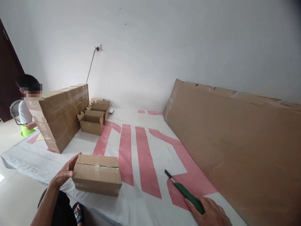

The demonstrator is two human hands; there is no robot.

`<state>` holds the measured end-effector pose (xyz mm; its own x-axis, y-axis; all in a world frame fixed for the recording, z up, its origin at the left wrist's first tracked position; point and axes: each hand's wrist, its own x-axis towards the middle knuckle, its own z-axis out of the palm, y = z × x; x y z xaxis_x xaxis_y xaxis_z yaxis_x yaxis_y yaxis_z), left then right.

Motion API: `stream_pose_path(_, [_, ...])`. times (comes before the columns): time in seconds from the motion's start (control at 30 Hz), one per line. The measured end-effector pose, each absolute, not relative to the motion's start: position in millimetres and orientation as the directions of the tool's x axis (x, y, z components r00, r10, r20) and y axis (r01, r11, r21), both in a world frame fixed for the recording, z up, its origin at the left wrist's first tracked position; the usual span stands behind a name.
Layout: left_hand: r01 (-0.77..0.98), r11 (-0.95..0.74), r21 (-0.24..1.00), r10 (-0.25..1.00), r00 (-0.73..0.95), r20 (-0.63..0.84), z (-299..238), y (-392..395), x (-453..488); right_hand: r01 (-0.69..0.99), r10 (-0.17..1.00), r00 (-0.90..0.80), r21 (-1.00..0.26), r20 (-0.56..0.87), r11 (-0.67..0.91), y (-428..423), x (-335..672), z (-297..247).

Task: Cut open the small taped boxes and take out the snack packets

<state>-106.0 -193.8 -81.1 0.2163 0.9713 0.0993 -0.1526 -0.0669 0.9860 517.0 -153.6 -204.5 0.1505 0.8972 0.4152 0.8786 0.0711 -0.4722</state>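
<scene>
2 bare hands are above the cloth. The left hand is spread against the left end of the taped box, with thumb and fingers touching it but not wrapped around it. The right hand is curled around the rear part of the green knife, whose blade points forward and to the left of this grip.

The box sits flat on the cloth, directly to the right of the left hand and well apart from the knife. Its cardboard looks stiff at edges and corners, but I think the wide faces could dent under a hard thumb. Its weight I cannot tell, because the contents are hidden. The bare cardboard should not slip much; the glossy tape may be smoother. With only 1 hand on it, the box could perhaps turn. The best hold would be low on its 2 short ends, 1 palm on each. For the knife, the handle looks firm, and the fingers should be behind the blade.
</scene>
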Motion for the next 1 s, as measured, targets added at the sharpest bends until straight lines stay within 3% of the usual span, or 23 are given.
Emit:
stream_pose_path(0.23, [-0.087, -0.036, 0.996, 0.986, 0.159, 0.049, -73.3, -204.5, -83.3, 0.869, 0.886, 0.146, -0.485, 0.440, 0.098, -157.0, 512.4, -199.5])
stream_pose_path(0.37, [-0.072, -0.049, 0.996, 0.976, 0.208, 0.063, -80.7, -202.8, -67.9, 0.819, 0.883, 0.221, -0.570, 0.415, 0.063, -158.8, 508.9, -193.6])
stream_pose_path(0.43, [-0.070, -0.067, 0.995, 0.968, 0.237, 0.082, -88.1, -200.3, -60.3, 0.747, 0.890, 0.312, -0.664, 0.333, -0.014, -158.5, 503.4, -182.1])
stream_pose_path(0.53, [-0.056, -0.080, 0.995, 0.965, 0.244, 0.091, -96.7, -196.2, -51.6, 0.558, 0.922, 0.373, -0.819, 0.100, -0.137, -154.7, 482.2, -146.3])
stream_pose_path(0.6, [-0.046, -0.088, 0.995, 0.965, 0.243, 0.097, -98.9, -194.6, -48.4, 0.432, 0.959, 0.283, -0.895, 0.013, -0.115, -150.1, 457.2, -111.2])
stream_pose_path(0.73, [-0.049, -0.105, 0.993, 0.956, 0.269, 0.115, -98.7, -195.7, -46.7, 0.352, 0.998, -0.032, -0.934, 0.053, 0.061, -143.1, 391.6, -33.9])
stream_pose_path(0.87, [-0.139, -0.103, 0.985, 0.952, 0.274, 0.138, -100.1, -199.2, -47.1, 0.386, 0.925, -0.372, -0.894, 0.078, 0.230, -146.7, 331.8, 16.7])
stream_pose_path(1.0, [-0.185, -0.112, 0.976, 0.945, 0.285, 0.162, -101.7, -200.6, -45.9, 0.345, 0.837, -0.534, -0.871, 0.124, 0.349, -151.3, 293.6, 28.9])
